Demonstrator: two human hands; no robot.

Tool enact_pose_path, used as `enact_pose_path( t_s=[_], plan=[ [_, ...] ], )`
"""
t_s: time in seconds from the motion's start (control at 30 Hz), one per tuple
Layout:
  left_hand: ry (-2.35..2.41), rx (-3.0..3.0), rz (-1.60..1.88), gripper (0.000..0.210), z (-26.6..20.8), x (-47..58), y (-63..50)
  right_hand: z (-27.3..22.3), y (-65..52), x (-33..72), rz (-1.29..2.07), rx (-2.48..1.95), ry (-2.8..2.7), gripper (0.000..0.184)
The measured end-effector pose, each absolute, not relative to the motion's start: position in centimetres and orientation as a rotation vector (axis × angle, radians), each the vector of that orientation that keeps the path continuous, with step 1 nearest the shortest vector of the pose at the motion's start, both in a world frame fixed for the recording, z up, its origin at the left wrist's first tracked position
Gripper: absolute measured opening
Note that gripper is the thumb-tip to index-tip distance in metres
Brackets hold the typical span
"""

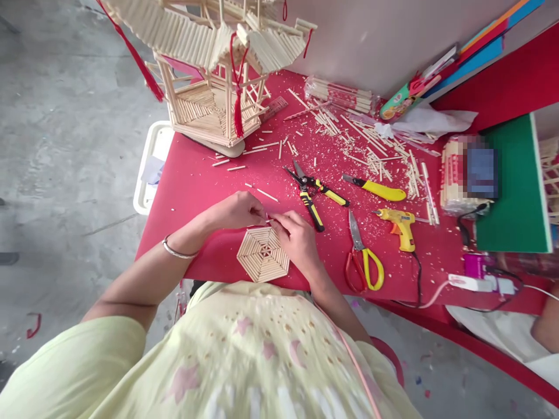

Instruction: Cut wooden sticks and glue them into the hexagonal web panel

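My left hand (pixel 242 209) and my right hand (pixel 299 234) meet fingertip to fingertip near the table's front edge, both closed in a pinch. A short, thin pale wooden stick (pixel 269 220) shows between them, mostly hidden by the fingers. Just below lies a flat hexagonal panel (pixel 257 265) made of wooden sticks in nested rings, with a small opening at its centre. The side of my right hand overlaps the panel's upper right edge. A few loose stick pieces (pixel 267 195) lie beyond my hands.
A stick-built pavilion model (pixel 209 110) with red tassels stands at the back left. Pliers-like cutters (pixel 312 203), a yellow-handled knife (pixel 384 191), scissors (pixel 356 233) and a glue gun (pixel 406 230) lie to the right. Scattered sticks (pixel 375 157) and packaged sticks (pixel 340 96) lie farther back.
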State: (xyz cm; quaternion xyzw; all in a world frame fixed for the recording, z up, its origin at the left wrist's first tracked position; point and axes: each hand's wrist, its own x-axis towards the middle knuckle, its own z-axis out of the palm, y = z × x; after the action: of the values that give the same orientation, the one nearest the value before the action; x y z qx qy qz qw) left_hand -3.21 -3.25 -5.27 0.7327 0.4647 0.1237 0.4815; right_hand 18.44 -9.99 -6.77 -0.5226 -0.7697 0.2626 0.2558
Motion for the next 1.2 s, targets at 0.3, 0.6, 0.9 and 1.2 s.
enact_pose_path(
  t_s=[0.3,0.6,0.9,1.2],
  plan=[
    [1.164,1.767,0.196,0.019,-4.8,-2.9,-3.2,-7.9,-10.1,18.7,0.708,-1.424,-2.083,0.027],
    [1.116,1.735,0.2,0.018,-5.0,-3.1,-3.2,-8.0,-10.2,18.6,0.688,-1.424,-2.08,0.026],
    [1.131,1.801,0.194,0.022,-5.4,-3.1,-3.4,-7.9,-10.2,18.8,0.706,-1.4,-2.066,0.027],
    [1.116,1.814,0.174,0.021,-5.3,-3.1,-3.5,-7.7,-10.5,19.3,0.784,-1.319,-2.009,0.026]
  ],
)
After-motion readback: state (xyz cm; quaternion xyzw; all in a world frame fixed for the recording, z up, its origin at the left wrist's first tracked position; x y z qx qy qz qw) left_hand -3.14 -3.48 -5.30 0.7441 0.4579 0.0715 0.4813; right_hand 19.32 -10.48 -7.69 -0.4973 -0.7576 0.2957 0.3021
